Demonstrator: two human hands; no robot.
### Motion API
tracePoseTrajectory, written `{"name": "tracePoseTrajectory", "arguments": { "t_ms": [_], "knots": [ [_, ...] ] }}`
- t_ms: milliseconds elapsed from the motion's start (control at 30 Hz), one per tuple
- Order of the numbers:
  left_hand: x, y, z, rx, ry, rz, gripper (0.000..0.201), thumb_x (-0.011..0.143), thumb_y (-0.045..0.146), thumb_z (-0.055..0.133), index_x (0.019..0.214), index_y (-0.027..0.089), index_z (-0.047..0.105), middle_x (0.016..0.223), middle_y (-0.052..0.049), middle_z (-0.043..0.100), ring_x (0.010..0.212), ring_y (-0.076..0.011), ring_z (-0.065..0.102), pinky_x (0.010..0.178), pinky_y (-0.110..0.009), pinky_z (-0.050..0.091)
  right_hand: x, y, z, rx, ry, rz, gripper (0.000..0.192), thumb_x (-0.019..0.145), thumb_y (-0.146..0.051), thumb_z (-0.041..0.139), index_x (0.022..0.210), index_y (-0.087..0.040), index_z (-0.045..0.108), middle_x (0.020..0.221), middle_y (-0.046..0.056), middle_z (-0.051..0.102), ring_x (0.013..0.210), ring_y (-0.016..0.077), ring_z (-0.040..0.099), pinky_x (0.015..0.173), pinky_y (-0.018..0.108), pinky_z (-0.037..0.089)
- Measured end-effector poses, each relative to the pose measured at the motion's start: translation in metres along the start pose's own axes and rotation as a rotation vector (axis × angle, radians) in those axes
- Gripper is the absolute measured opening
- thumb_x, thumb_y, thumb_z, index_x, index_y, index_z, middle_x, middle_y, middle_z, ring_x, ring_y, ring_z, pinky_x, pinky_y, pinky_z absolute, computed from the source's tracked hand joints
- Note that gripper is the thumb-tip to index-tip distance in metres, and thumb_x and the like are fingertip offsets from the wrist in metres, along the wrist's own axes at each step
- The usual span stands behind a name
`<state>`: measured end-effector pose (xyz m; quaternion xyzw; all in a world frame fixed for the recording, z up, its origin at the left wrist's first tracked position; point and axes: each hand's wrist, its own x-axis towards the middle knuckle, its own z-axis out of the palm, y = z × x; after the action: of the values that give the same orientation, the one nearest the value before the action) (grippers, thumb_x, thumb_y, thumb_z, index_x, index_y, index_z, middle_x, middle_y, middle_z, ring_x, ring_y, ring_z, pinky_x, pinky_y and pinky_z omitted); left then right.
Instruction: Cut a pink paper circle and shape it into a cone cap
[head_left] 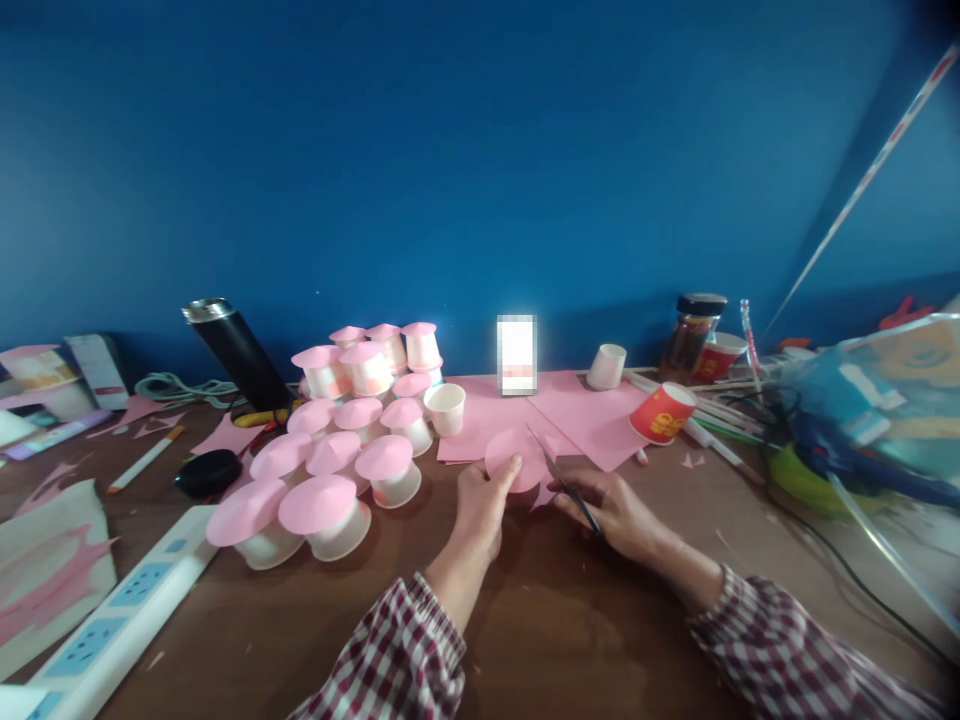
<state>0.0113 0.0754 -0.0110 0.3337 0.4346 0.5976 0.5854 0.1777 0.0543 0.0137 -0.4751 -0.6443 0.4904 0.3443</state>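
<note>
My left hand [484, 505] pinches a round piece of pink paper [514, 462] between thumb and fingers. Scissors [574, 492] are gripped in my right hand [611, 510], their blades pointing up and left along the paper's right edge. A pink offcut [545, 493] hangs or lies just below the blades; I cannot tell whether it is still attached. Behind the hands lie larger pink sheets [469, 440]. To the left stand several upturned white paper cups topped with pink paper cones [319, 505]. An uncapped white cup [445, 408] stands at the sheets' left edge.
A white power strip [127, 615] and black round lid [208, 473] lie left, near a black flask [236, 350]. A red paper cup [664, 412], white cup [606, 367] and brown jar [691, 335] stand right. A bright phone-like screen [517, 355] leans near the blue wall.
</note>
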Motion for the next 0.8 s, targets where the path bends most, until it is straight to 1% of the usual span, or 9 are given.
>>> {"name": "tracePoseTrajectory", "arguments": {
  "t_ms": [133,333,667,800],
  "knots": [
    [0.0009,0.0001,-0.001,-0.008,0.001,0.008,0.043,0.063,0.042,0.074,0.084,0.004,0.068,0.074,-0.013,0.069,0.062,-0.0177,0.062,0.058,-0.028,0.048,-0.0001,0.001,-0.0005,-0.01,-0.007,-0.005,0.043,0.075,-0.045,0.064,0.1,-0.01,0.063,0.06,-0.001,0.054,0.046,0.0074,0.044,0.044,0.021,0.035],
    [0.0013,-0.001,-0.002,0.016,0.027,0.015,0.043,0.063,0.042,0.073,0.083,0.005,0.069,0.071,-0.012,0.068,0.062,-0.0179,0.061,0.059,-0.029,0.048,0.0002,0.0025,-0.0009,-0.023,-0.02,-0.008,0.042,0.076,-0.046,0.063,0.098,-0.01,0.062,0.065,0.0,0.056,0.047,0.0072,0.045,0.044,0.021,0.037],
    [0.0031,-0.0032,-0.0039,0.05,-0.014,0.014,0.043,0.062,0.042,0.074,0.082,0.005,0.069,0.071,-0.013,0.069,0.063,-0.02,0.063,0.059,-0.03,0.048,-0.0001,0.0016,-0.003,-0.015,-0.031,-0.011,0.043,0.077,-0.046,0.062,0.099,-0.01,0.061,0.061,-0.001,0.052,0.048,0.0077,0.045,0.045,0.021,0.037],
    [0.0023,-0.0024,-0.0037,0.073,0.0,0.003,0.042,0.062,0.043,0.074,0.08,0.004,0.068,0.07,-0.013,0.068,0.062,-0.0192,0.062,0.057,-0.028,0.047,0.0006,0.0022,-0.0023,-0.018,-0.032,-0.025,0.043,0.077,-0.046,0.063,0.099,-0.009,0.061,0.061,-0.001,0.052,0.047,0.0077,0.045,0.045,0.021,0.037]
  ]
}}
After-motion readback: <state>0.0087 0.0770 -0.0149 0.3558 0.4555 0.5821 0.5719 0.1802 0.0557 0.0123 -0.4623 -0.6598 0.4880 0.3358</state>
